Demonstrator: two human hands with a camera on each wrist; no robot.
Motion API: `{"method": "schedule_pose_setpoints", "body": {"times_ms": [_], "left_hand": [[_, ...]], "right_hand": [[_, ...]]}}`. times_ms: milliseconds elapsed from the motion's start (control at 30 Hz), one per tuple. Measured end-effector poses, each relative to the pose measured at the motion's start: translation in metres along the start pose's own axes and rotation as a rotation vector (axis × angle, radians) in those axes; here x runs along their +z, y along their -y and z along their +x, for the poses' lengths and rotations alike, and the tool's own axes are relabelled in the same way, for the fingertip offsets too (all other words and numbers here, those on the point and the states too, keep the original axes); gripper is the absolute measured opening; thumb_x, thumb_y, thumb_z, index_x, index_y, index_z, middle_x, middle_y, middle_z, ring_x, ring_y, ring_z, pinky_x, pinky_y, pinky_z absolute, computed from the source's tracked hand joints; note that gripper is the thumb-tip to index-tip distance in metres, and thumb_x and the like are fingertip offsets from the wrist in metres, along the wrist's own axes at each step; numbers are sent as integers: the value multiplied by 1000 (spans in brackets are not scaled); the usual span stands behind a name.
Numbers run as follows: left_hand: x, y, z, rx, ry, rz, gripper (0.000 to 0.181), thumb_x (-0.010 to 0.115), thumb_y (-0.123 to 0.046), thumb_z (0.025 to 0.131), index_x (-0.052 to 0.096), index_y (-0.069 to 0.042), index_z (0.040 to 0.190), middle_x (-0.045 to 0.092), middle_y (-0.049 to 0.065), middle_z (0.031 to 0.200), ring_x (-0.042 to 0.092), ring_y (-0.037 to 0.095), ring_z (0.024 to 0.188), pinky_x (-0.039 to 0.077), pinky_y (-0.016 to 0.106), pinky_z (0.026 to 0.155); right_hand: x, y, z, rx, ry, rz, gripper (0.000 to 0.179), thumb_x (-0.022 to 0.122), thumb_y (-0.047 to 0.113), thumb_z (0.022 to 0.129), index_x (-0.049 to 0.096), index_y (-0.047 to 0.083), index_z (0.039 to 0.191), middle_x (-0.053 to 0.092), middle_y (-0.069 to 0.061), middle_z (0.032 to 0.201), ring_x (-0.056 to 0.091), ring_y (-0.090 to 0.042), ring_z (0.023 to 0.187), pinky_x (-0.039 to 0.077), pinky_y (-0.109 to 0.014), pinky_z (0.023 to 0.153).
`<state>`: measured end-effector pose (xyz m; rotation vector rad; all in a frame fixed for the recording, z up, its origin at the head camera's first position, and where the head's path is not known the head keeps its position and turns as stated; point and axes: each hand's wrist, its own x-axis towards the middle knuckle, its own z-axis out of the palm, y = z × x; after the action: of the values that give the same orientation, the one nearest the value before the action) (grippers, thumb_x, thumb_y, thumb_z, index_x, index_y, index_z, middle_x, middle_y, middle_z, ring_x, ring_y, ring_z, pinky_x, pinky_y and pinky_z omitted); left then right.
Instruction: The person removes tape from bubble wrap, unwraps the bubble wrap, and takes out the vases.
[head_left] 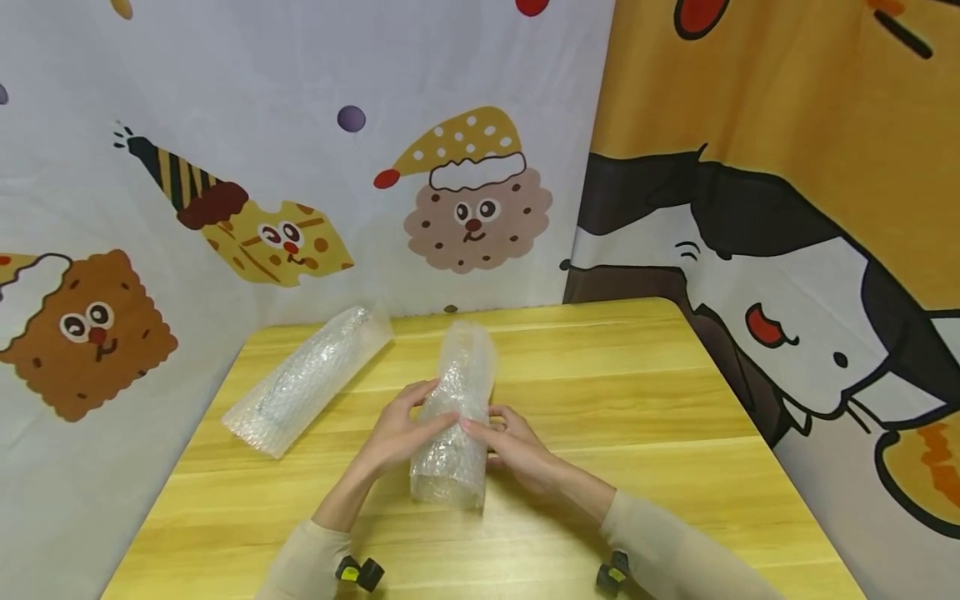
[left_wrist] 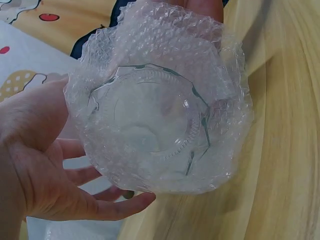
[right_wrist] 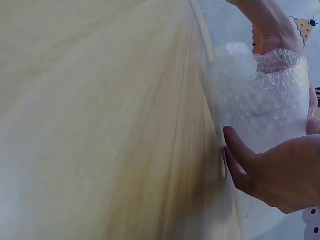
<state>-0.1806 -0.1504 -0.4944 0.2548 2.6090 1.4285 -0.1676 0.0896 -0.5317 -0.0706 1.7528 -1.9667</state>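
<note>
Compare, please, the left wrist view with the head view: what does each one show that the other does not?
Only the left wrist view shows the clear, many-sided object, end-on, inside the bubble-wrap bundle. Only the head view shows the beige sleeves and the dark wrist devices. Both show this bundle, the left hand and right hand at it, and the wooden table.

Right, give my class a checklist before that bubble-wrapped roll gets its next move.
1. Left hand holds the bubble-wrapped roll: ok.
2. Right hand holds its other side: ok.
3. Glass item inside: ok, seen in the left wrist view.
4. Near end folded shut: not ok, it stands open around the glass.
5. Loose edge fastened: cannot tell.
6. Second wrapped roll apart from both hands: ok, on the table.
</note>
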Motion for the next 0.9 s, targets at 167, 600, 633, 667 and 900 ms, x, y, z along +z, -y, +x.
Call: {"method": "schedule_pose_setpoints", "body": {"times_ms": [167, 600, 633, 667, 900], "left_hand": [[-4, 2, -1, -35, 20, -5, 86, 81, -56, 101, 48, -24, 173, 40, 16, 182, 52, 55, 154, 59, 73, 114], [0, 4, 0, -70, 62, -70, 94, 84, -60, 97, 39, -37, 176, 34, 13, 186, 50, 52, 156, 59, 73, 114], [0, 3, 0, -71, 60, -75, 94, 85, -60, 96, 40, -36, 175, 35, 12, 185, 54, 51, 153, 61, 69, 111], [1, 2, 0, -72, 57, -77, 93, 85, -59, 96, 41, -36, 175, 36, 12, 185, 57, 50, 151, 64, 66, 108], [3, -1, 5, -81, 38, -76, 92, 90, -56, 93, 48, -32, 171, 46, 16, 179, 73, 39, 126, 70, 49, 93]], "right_hand": [[0, 2, 5, 16, 23, -1, 85, 77, 45, 107, 35, -1, 164, 64, -28, 152, 74, -27, 123, 68, -47, 108], [-23, 8, 1, -40, 6, -186, 73, 75, 47, 109, 53, 0, 161, 62, -24, 157, 72, -31, 134, 66, -48, 113], [-25, 10, 1, -53, -13, -213, 71, 74, 46, 109, 54, 1, 161, 61, -24, 158, 70, -32, 136, 66, -49, 114], [-26, 11, 0, -67, -34, -238, 70, 74, 46, 109, 55, 1, 160, 61, -24, 159, 70, -34, 137, 66, -50, 113], [-33, 24, 1, -199, -198, -411, 59, 76, 39, 109, 60, 10, 158, 63, -19, 161, 69, -42, 139, 69, -52, 107]]}}
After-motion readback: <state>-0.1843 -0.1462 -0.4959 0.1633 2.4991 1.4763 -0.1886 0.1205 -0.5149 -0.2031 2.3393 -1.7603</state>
